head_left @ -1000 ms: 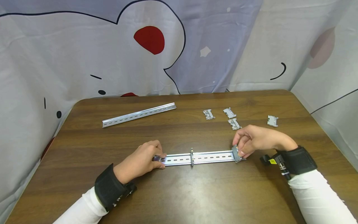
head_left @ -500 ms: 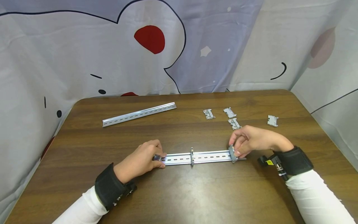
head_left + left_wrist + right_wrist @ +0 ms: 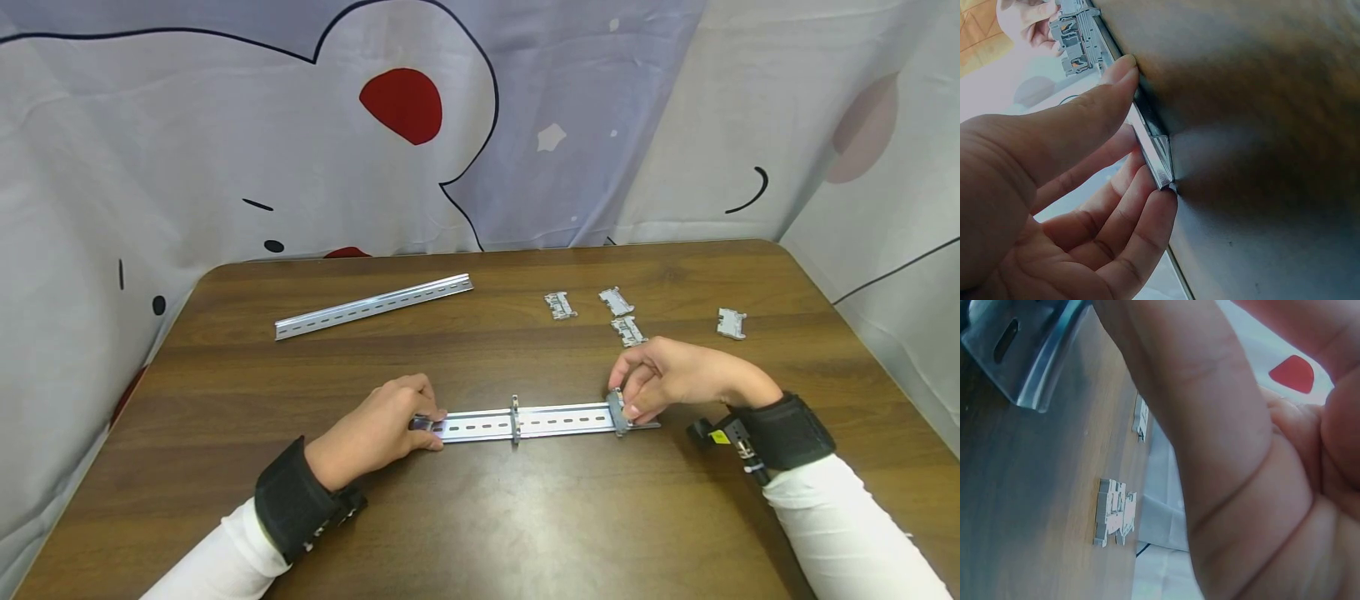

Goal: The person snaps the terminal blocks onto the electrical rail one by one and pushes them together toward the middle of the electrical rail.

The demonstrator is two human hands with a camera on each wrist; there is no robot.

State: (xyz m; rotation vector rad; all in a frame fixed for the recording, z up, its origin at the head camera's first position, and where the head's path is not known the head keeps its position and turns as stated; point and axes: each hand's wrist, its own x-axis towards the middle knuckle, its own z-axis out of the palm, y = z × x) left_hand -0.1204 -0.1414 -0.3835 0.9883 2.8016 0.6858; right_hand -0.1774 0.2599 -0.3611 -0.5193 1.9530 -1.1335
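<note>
A slotted metal DIN rail (image 3: pixel 562 420) lies across the near middle of the table. My left hand (image 3: pixel 386 419) grips its left end, thumb on the near edge and fingers on the far one, as the left wrist view also shows. With thumb and fingers my right hand (image 3: pixel 671 379) pinches a grey terminal block (image 3: pixel 617 412) that straddles the rail near its right end; a short stretch of rail sticks out beyond it. Another narrow terminal block (image 3: pixel 515 419) sits upright across the rail near its middle. In the right wrist view my fingers hide the pinched block.
A second DIN rail (image 3: pixel 373 307) lies slanted at the back left of the wooden table (image 3: pixel 480 517). Several loose terminal blocks lie flat at the back right, among them one (image 3: pixel 559 306) left of the group and one (image 3: pixel 731 323) off to the right. A patterned cloth (image 3: pixel 570 125) hangs behind.
My right hand has slid the terminal block leftward along the rail, away from the right end. The left hand, the rail and the middle block have stayed in place.
</note>
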